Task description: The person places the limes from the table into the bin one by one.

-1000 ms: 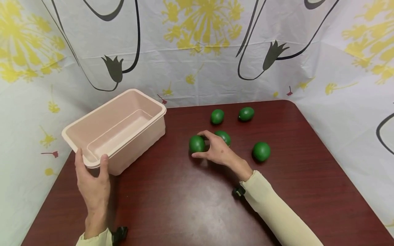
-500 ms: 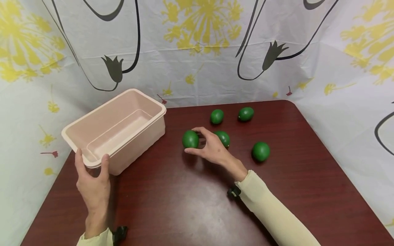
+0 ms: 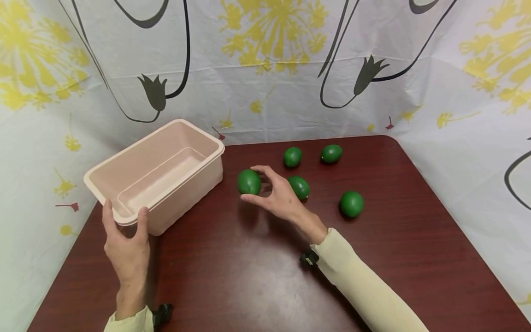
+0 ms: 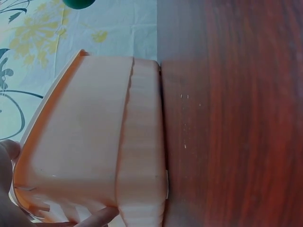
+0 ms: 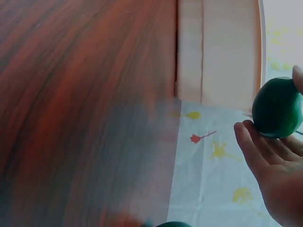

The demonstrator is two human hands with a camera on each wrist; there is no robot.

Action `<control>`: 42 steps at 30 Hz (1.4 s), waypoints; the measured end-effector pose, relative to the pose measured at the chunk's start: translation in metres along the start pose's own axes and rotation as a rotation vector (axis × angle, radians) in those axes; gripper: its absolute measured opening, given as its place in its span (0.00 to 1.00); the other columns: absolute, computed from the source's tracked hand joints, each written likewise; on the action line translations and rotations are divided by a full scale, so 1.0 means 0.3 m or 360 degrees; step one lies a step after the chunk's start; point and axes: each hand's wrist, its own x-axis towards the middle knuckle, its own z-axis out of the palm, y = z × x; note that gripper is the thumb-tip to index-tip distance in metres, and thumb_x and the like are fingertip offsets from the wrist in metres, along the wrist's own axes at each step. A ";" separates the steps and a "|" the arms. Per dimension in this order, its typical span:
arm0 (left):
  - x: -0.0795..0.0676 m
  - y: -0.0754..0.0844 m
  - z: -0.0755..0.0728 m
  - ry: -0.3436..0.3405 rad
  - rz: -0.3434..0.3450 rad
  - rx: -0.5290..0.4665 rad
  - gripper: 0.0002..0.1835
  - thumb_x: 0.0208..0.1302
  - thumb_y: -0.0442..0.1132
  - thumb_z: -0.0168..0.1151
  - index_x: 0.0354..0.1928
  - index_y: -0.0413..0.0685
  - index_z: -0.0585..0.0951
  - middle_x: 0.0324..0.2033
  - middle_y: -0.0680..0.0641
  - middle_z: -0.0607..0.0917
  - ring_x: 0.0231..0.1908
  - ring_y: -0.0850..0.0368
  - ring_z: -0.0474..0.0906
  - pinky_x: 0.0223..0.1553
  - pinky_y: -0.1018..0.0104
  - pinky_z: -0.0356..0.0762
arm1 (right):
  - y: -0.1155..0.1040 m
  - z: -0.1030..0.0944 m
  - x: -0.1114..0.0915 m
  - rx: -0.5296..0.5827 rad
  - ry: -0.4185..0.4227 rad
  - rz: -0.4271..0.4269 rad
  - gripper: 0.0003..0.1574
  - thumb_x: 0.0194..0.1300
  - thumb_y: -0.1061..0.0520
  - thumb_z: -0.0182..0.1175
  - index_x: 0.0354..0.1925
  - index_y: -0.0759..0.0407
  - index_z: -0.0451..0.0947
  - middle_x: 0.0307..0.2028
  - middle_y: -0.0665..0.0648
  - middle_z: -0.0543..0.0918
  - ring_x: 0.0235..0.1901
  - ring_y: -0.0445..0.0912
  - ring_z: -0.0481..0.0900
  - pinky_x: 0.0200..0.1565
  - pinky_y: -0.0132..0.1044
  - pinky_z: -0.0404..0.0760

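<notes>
My right hand [image 3: 282, 196] pinches a glossy green lime [image 3: 249, 182] between thumb and fingers and holds it up off the table. The same lime [image 5: 277, 108] fills the grasp in the right wrist view, where the bin's side wall [image 5: 232, 52] stands beyond it. At the left, a pale pink plastic bin [image 3: 188, 196] stands at a slant with nothing inside. My left hand [image 3: 127, 256] grips its near corner, thumb and fingers spread at the rim. In the left wrist view, fingers touch the bin's end wall [image 4: 75, 132].
Behind and beside my right hand lie several more limes: one [image 3: 298, 187] close to the knuckles, one [image 3: 351, 204] farther right, and two toward the back edge, a left one [image 3: 292, 157] and a right one [image 3: 332, 154]. A patterned white cloth [image 3: 265, 106] hangs behind the dark red table [image 3: 232, 286].
My right hand has carried the lime up and to the left, toward the bin, and its shadow now falls apart below it. The left hand and bin have stayed in place.
</notes>
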 end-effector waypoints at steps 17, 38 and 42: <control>-0.002 -0.011 -0.045 0.0087 -0.0035 0.0093 0.41 0.64 0.55 0.73 0.77 0.80 0.65 0.67 0.40 0.81 0.64 0.42 0.79 0.69 0.59 0.69 | -0.087 0.104 0.024 0.0049 -0.0061 -0.0050 0.45 0.56 0.46 0.80 0.68 0.44 0.72 0.54 0.52 0.84 0.46 0.45 0.87 0.51 0.48 0.87; 0.008 -0.002 -0.007 0.0029 0.0012 0.0020 0.41 0.64 0.55 0.73 0.76 0.83 0.64 0.70 0.43 0.79 0.67 0.45 0.76 0.72 0.61 0.67 | -0.101 0.108 0.040 -0.0004 0.0001 -0.0112 0.46 0.57 0.50 0.80 0.69 0.46 0.71 0.60 0.50 0.81 0.44 0.46 0.87 0.50 0.47 0.87; 0.008 -0.003 0.001 0.0022 0.0008 -0.0002 0.41 0.64 0.54 0.73 0.76 0.83 0.64 0.70 0.43 0.78 0.68 0.46 0.76 0.72 0.57 0.66 | -0.104 0.109 0.047 -0.0011 -0.0006 -0.0128 0.47 0.57 0.50 0.80 0.71 0.50 0.70 0.61 0.52 0.81 0.47 0.49 0.87 0.51 0.51 0.86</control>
